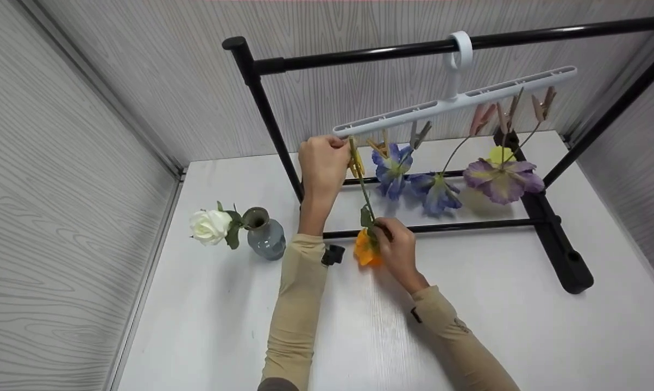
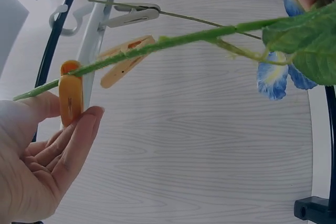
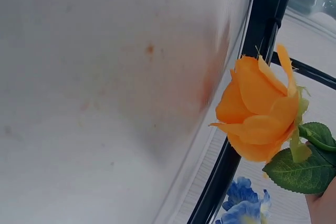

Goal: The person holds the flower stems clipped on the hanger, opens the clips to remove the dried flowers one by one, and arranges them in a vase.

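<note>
At the left end of the white hanger [image 1: 403, 117], my left hand [image 1: 324, 163] pinches a yellow-orange clothespin [image 2: 72, 98] between thumb and fingers. The green stem [image 2: 173, 40] of an orange artificial rose [image 3: 257, 114] crosses that clothespin; whether its jaws grip the stem I cannot tell. Lower down, my right hand [image 1: 396, 247] holds the stem close to the bloom, which hangs head down beside the fingers. A green leaf [image 3: 299, 171] lies by the right fingers, most of which are out of the right wrist view.
The hanger hooks over a black rack [image 1: 354, 57]. Further clothespins on it hold blue flowers [image 1: 435, 193] and a purple flower [image 1: 503, 179] by their stems; a light orange clothespin [image 2: 126, 61] hangs nearby. Left of the rack, a white rose [image 1: 210, 227] leans from a grey-blue vase [image 1: 267, 239].
</note>
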`<state>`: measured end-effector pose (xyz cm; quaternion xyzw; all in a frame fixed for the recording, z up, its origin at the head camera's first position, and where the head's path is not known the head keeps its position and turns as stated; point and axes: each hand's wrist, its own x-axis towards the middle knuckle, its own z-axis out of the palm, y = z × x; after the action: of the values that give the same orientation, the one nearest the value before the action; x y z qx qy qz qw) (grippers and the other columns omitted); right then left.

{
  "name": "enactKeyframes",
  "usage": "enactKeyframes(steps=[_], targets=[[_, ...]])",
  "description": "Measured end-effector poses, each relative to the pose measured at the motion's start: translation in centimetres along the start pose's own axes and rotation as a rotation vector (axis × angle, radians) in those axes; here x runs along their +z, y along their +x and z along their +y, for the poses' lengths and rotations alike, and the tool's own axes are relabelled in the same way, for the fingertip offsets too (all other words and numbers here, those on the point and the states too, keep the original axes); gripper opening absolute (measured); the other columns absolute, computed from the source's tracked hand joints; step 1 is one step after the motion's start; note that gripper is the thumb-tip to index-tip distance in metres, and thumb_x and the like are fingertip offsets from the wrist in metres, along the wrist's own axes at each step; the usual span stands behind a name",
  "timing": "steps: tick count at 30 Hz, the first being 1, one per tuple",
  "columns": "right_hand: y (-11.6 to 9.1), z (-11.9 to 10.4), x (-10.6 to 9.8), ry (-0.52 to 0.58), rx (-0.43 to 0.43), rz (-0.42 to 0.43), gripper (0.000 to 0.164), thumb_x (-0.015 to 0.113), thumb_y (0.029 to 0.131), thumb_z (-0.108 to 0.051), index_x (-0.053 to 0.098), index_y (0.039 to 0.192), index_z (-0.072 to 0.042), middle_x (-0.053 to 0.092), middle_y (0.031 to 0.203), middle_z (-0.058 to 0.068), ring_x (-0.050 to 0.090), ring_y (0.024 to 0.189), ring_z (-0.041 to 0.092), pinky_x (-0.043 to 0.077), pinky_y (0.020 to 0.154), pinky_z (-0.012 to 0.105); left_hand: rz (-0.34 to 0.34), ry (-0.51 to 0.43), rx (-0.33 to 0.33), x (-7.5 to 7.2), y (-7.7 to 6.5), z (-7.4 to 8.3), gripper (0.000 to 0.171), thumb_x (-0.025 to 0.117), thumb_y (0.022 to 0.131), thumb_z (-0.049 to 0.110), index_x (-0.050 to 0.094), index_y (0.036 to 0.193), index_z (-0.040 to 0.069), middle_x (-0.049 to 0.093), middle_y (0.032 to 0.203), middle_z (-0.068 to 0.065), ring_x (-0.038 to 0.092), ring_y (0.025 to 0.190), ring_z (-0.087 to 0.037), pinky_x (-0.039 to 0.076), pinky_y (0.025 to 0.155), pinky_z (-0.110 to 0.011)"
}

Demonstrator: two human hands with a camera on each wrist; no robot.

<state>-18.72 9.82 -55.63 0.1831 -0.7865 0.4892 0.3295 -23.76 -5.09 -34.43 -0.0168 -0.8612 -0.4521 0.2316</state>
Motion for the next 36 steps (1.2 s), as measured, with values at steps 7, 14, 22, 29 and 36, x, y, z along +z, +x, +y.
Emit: enactKeyframes(steps=[7,14,22,29,36], targets=[[-0.1,0.6,-1.2,-0.04,-0.035,0.019,0.015,0.076,0.084,0.015,0.072,0.095,0.005,0.07,0.086,0.016,0.069,0.074,0.03,0.059,0.064,0.043,0.064,0.017,0.164,0.1,0.1,-0.2,0.019,0.07,0.091,0.003,0.077,0.074,-0.002,0.071,0.065,-0.008,0.06,0.05,-0.014,0.049,0.055,-0.025],[1.1,1.4,-3.8,-0.1,-0.069,0.103,0.016,0.077,0.083,0.017,0.073,0.095,0.007,0.069,0.086,0.018,0.068,0.074,0.031,0.058,0.067,0.034,0.129,0.154,0.369,0.7,0.0,-1.1,0.037,0.064,0.093,-0.001,0.05,0.06,0.007,0.036,0.054,0.001,0.027,0.05,-0.01,0.023,0.051,-0.022],[2.2,1.9,-6.2,-0.162,-0.065,0.147,0.015,0.077,0.084,0.015,0.073,0.097,0.009,0.07,0.087,0.02,0.069,0.076,0.034,0.057,0.071,0.029,0.181,0.289,0.349,0.7,0.7,-2.2,0.024,0.06,0.098,0.002,0.067,0.076,-0.003,0.049,0.058,-0.003,0.04,0.051,-0.012,0.03,0.048,-0.025],[2.4,1.7,-6.8,-0.164,-0.074,0.144,0.012,0.076,0.086,0.013,0.074,0.096,0.007,0.069,0.084,0.019,0.066,0.072,0.033,0.053,0.065,0.04,0.224,0.33,0.193,1.3,0.8,-3.8,0.021,0.067,0.096,0.007,0.064,0.106,-0.011,0.067,0.091,-0.021,0.065,0.085,-0.031,0.057,0.079,-0.039],[2.3,1.7,-6.9,-0.15,-0.06,0.136,0.012,0.076,0.086,0.013,0.074,0.096,0.005,0.07,0.085,0.017,0.067,0.074,0.032,0.054,0.069,0.029,0.235,0.171,0.156,2.1,0.4,-6.1,0.035,0.065,0.099,0.002,0.056,0.128,-0.013,0.064,0.113,-0.026,0.063,0.108,-0.034,0.055,0.091,-0.036]])
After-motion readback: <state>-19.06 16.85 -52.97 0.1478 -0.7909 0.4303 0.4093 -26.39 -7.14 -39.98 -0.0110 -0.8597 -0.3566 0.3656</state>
